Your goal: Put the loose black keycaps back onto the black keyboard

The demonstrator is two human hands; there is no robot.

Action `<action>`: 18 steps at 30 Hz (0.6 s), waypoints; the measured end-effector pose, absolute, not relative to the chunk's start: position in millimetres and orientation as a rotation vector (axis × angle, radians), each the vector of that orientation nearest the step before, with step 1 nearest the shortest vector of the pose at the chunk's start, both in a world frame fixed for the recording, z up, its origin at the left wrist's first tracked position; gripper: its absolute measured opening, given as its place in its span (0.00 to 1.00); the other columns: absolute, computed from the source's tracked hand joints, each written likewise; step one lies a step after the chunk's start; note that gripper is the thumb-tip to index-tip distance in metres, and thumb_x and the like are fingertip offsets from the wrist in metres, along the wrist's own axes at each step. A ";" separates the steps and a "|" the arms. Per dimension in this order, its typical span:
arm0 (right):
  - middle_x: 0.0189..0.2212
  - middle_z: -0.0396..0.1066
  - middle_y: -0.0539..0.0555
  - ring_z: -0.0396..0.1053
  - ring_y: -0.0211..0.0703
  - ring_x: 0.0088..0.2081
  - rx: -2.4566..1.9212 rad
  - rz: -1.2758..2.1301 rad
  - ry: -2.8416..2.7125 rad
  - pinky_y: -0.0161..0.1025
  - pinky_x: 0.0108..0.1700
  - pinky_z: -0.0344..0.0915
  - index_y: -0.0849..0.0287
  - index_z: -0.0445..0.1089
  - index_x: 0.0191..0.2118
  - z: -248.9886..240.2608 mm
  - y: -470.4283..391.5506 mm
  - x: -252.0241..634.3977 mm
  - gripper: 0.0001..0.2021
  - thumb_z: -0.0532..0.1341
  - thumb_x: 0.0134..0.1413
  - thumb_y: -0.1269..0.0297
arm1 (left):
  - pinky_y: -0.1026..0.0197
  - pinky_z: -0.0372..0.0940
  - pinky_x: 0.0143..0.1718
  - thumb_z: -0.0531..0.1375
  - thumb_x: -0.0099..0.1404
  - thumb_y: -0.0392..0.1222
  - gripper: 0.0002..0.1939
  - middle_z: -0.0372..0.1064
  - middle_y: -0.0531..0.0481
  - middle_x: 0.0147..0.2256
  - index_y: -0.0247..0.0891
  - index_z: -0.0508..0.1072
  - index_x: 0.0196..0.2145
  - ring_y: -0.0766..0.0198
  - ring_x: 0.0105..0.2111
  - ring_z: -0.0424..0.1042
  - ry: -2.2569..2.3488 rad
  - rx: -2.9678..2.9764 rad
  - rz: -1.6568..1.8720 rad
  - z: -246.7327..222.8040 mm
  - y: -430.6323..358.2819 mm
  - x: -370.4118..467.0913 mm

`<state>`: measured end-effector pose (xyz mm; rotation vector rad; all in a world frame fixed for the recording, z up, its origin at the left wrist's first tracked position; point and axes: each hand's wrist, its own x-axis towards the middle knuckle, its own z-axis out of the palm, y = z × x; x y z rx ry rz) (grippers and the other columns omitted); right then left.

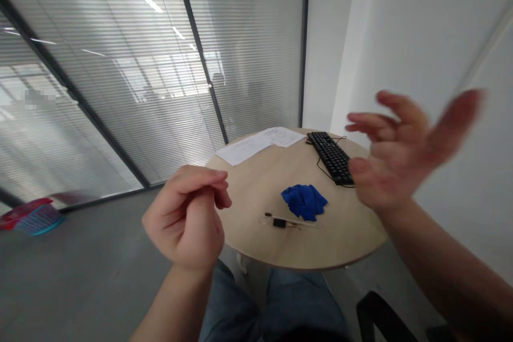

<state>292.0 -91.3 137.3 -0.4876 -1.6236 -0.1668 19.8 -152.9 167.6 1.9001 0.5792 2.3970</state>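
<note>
My left hand (186, 216) is raised in front of the table's left edge, its fingers curled in and its thumb against them. Nothing shows in it. My right hand (395, 155) is up at the right with fingers spread and blurred, holding nothing. On the round wooden table (256, 243) a crumpled blue cloth (304, 201) lies between the two hands. In front of it are a thin pale stick with a dark tip (290, 219) and a small black piece (279, 223), too small to name. Nearest my right hand is a black keyboard (331, 157), partly behind it.
White printed sheets (244, 148) lie at the table's back left. The keyboard's thin cable loops on the tabletop. A glass partition with blinds (256, 53) stands behind, a white wall (420, 26) at right. A red and blue basket (34, 217) sits on the floor; a black chair armrest (374, 310) is lower right.
</note>
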 end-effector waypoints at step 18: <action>0.32 0.77 0.54 0.70 0.36 0.31 -1.107 0.344 -1.855 0.32 0.35 0.64 0.56 0.80 0.44 -19.6 87.1 249.1 0.13 0.57 0.65 0.63 | 0.58 0.67 0.39 0.54 0.56 0.31 0.11 0.76 0.46 0.31 0.38 0.77 0.29 0.58 0.33 0.75 1.145 2.653 0.545 57.6 115.6 32.0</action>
